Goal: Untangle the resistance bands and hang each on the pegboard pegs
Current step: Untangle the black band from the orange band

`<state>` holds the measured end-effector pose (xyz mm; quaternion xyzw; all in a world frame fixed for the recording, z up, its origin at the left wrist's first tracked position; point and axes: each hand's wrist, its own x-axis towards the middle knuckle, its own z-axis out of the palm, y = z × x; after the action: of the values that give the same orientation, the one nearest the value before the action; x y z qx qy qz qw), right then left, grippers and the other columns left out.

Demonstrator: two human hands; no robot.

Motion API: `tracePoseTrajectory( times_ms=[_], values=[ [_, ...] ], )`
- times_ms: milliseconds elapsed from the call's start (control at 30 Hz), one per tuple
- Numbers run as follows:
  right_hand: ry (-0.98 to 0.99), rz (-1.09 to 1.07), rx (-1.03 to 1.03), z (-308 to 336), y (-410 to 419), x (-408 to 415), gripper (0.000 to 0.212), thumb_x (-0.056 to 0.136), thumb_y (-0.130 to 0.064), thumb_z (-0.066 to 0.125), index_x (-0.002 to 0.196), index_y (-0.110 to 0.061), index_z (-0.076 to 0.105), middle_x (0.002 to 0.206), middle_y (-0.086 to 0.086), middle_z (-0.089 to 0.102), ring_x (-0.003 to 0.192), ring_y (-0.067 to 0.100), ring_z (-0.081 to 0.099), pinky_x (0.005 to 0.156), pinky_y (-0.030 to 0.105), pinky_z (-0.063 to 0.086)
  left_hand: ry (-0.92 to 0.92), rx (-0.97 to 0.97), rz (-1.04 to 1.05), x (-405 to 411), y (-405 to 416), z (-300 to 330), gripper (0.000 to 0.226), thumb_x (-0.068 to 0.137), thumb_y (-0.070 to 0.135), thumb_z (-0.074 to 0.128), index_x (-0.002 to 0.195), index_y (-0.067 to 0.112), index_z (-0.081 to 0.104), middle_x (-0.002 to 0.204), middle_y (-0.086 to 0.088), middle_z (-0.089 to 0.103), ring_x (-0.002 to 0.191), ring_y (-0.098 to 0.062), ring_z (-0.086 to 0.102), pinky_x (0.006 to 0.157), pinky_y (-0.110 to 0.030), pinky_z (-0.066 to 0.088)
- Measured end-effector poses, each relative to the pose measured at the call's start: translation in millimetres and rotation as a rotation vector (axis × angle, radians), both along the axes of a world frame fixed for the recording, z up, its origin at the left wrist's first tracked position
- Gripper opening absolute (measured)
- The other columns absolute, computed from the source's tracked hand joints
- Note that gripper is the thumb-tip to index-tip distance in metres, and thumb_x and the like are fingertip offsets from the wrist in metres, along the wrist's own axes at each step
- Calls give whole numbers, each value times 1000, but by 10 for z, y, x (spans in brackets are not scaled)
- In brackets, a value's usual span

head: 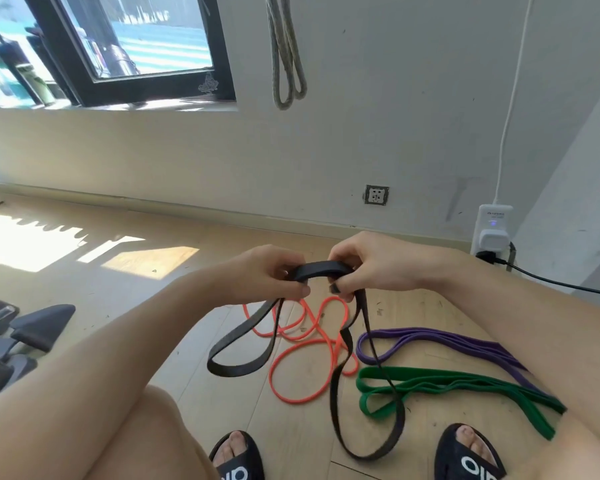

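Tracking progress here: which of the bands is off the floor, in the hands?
The black band, gripped by both hands; the orange band, purple band and green band lie on the floor.

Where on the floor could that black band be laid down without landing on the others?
Bare floor lies left of the orange band, toward the sunlit patch. It is crowded on the right, where the purple band and green band lie.

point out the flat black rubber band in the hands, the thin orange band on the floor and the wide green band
flat black rubber band [317, 268], head view, on the arched stretch between both hands
thin orange band [302, 393], head view, on its lower loop
wide green band [465, 375], head view, on its upper strap
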<state>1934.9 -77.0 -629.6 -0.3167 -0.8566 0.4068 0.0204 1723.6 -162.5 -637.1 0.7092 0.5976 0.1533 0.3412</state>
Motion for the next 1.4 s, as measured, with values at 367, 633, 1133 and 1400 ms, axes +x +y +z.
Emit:
tracePoseTrajectory(
  times_ms=[367,633,1133,1400],
  values=[
    [29,-47,-23,-9,18,93,25,83,-26,81,104,-28,67,90,-5,73,85,10,68,77,28,52,-178,47,92,-116,-21,29,8,97,20,68,103,15,64,91,1,76,90,-15,76,87,-32,59],
    [134,-33,-38,41,-52,32,24,82,-15,80,102,-22,70,88,-2,73,76,9,67,69,20,53,-67,16,10,29,-31,36,6,99,28,66,102,24,64,79,8,71,79,-6,71,75,-17,51],
    [187,-60,10,-2,-64,-13,33,76,-8,81,101,-24,66,89,2,72,80,16,68,75,35,59,-193,128,67,-17,-47,80,5,96,21,70,99,19,66,86,2,75,83,-8,72,78,-21,53],
    [174,-61,9,26,-50,-29,28,84,-12,77,107,-23,65,94,1,74,83,14,72,74,26,59,-74,16,59,-49,-66,13,15,93,28,74,103,22,65,88,7,74,85,-10,73,85,-33,58]
  ],
)
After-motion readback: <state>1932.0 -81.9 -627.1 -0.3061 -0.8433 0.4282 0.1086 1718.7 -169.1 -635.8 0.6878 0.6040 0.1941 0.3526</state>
